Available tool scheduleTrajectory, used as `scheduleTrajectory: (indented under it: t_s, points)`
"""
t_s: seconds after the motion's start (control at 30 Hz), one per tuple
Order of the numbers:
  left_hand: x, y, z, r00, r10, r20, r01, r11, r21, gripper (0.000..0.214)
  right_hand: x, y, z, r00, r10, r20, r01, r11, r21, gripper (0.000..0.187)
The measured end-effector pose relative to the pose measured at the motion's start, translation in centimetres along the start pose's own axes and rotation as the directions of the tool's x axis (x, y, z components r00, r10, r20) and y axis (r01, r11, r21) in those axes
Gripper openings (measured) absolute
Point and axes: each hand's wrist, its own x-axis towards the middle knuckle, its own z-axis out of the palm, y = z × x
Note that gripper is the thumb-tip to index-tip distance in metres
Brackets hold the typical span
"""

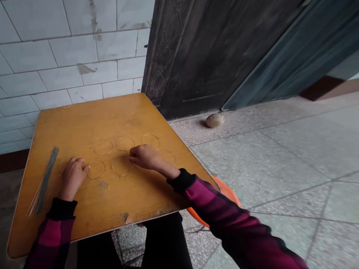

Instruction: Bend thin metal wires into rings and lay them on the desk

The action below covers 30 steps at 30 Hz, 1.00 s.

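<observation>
Thin wire rings (103, 147) lie flat in two rows on a yellow wooden tabletop (103, 117). My left hand (73, 177) rests on the table, its fingertips at the edge of the nearest left ring (96, 169). My right hand (146, 156) lies curled beside a middle ring (121, 165), and it hides part of another ring (167, 157) to its right. I cannot tell whether either hand pinches a wire. Left of my left hand, a bundle of long thin metal rods (44, 181) lies slanted on the table.
A white tiled wall (46, 51) rises behind the table, and a dark carved wooden door (211, 40) stands to its right. A rounded stone (215, 120) sits on the speckled floor (291, 156). An orange seat (220, 197) shows under my right arm.
</observation>
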Motion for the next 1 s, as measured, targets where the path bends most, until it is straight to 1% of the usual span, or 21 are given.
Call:
scheduleTrajectory:
  t_s: [0.1, 0.2, 0.33, 0.4, 0.43, 0.47, 0.5, 0.53, 0.57, 0.63, 0.7, 0.77, 0.83, 0.9, 0.93, 1.0]
  points:
    - [0.0, -0.2, 0.3, 1.000, -0.012, -0.015, 0.011, 1.000, -0.017, 0.020, 1.2, 0.0, 1.0, 1.000, 0.029, 0.009, -0.029, 0.999, -0.029, 0.012]
    - [-0.1, -0.4, 0.4, 0.999, -0.009, -0.032, 0.008, 0.999, -0.034, 0.019, 1.5, 0.3, 1.7, 0.999, 0.051, -0.005, -0.051, 0.998, -0.043, 0.013]
    - [-0.1, -0.3, 0.3, 0.999, -0.010, -0.054, 0.004, 0.994, -0.114, 0.019, 1.4, 0.7, 1.8, 0.999, 0.035, -0.023, -0.036, 0.999, -0.027, 0.015]
    - [-0.2, 0.0, 0.1, 0.997, -0.016, -0.079, -0.002, 0.977, -0.215, 0.017, 1.0, 0.7, 1.5, 1.000, -0.002, -0.027, 0.002, 1.000, -0.003, 0.014]
    - [-0.3, 0.3, 0.0, 0.996, -0.014, -0.092, -0.014, 0.956, -0.293, 0.017, 0.8, 0.6, 1.3, 0.999, -0.023, -0.033, 0.024, 0.999, 0.032, 0.014]
    - [-0.4, 0.6, -0.2, 0.996, -0.008, -0.093, -0.029, 0.923, -0.385, 0.019, 0.5, 0.5, 1.1, 0.998, -0.042, -0.043, 0.045, 0.995, 0.091, 0.013]
    - [-0.5, 1.1, -0.3, 0.997, 0.003, -0.081, -0.042, 0.871, -0.490, 0.022, 0.1, 0.4, 0.9, 0.997, -0.054, -0.058, 0.063, 0.983, 0.174, 0.013]
    - [-0.7, 1.7, -0.3, 0.999, 0.016, -0.050, -0.043, 0.798, -0.601, 0.026, -0.2, 0.2, 0.8, 0.996, -0.057, -0.075, 0.076, 0.957, 0.279, 0.014]
    - [-1.0, 2.3, -0.4, 0.999, 0.033, -0.001, -0.024, 0.712, -0.702, 0.031, -0.6, 0.0, 0.7, 0.995, -0.052, -0.086, 0.082, 0.915, 0.396, 0.014]
    - [-1.6, 3.6, -0.4, 0.995, 0.061, 0.078, 0.033, 0.535, -0.844, 0.037, -1.3, -0.4, 0.7, 0.997, -0.036, -0.073, 0.073, 0.787, 0.612, 0.016]
    - [-2.2, 4.8, -0.4, 0.993, 0.043, 0.110, 0.084, 0.403, -0.911, 0.036, -2.0, -0.8, 0.7, 0.999, -0.025, -0.028, 0.038, 0.624, 0.780, 0.020]
    - [-2.8, 5.8, -0.7, 0.987, -0.018, 0.160, 0.160, 0.249, -0.955, 0.034, -2.7, -1.0, 0.9, 1.000, -0.008, 0.017, -0.011, 0.444, 0.896, 0.024]
    - [-3.2, 6.4, -1.1, 0.969, -0.062, 0.238, 0.242, 0.060, -0.968, 0.031, -3.6, -1.1, 1.2, 0.999, 0.014, 0.048, -0.050, 0.261, 0.964, 0.028]
    - [-3.5, 6.7, -1.6, 0.948, -0.065, 0.312, 0.305, -0.100, -0.947, 0.027, -4.7, -1.3, 1.8, 0.997, 0.014, 0.070, -0.071, 0.097, 0.993, 0.034]
    - [-3.7, 6.8, -1.8, 0.938, -0.056, 0.343, 0.331, -0.157, -0.930, 0.024, -5.3, -1.4, 2.1, 0.997, 0.011, 0.076, -0.076, 0.033, 0.997, 0.038]
    - [-4.0, 6.9, -2.0, 0.918, -0.026, 0.395, 0.379, -0.230, -0.896, 0.020, -6.5, -1.8, 2.9, 0.995, -0.010, 0.102, -0.102, -0.079, 0.992, 0.039]
